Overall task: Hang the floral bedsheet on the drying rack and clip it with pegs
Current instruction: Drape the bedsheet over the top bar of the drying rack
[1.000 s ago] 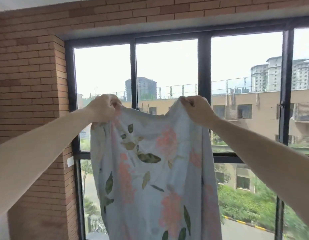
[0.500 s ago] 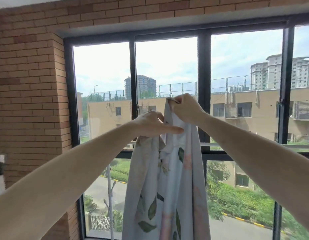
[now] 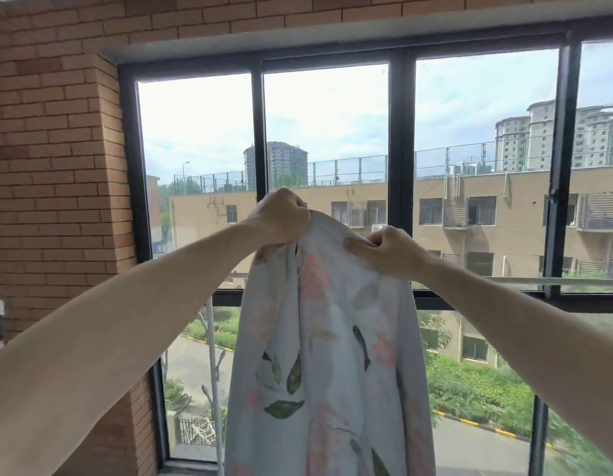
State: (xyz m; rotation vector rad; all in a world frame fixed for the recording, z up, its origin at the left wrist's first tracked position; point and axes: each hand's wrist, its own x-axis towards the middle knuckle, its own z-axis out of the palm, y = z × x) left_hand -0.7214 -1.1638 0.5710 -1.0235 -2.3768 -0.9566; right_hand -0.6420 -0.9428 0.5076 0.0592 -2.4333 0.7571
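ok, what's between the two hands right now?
Head view: only a short arched span of the floral bedsheet, held by the left hand and the right hand.

Two bare forearms enter from the lower corners and narrow toward the wrists. No sleeve shows on either one as far as the frame edge. The left arm (image 3: 126, 324) looks very broad near the camera, widened by the wide-angle lens; the right arm (image 3: 525, 324) looks slimmer. Both have smooth skin, with no visible marks. The left hand (image 3: 281, 218) wears no ring, glove or watch that can be seen, and its knuckles form a rounded ridge. The right hand (image 3: 389, 254) is likewise unadorned, with short nails just visible at the fingertips. Neither wrist carries a band or bracelet.
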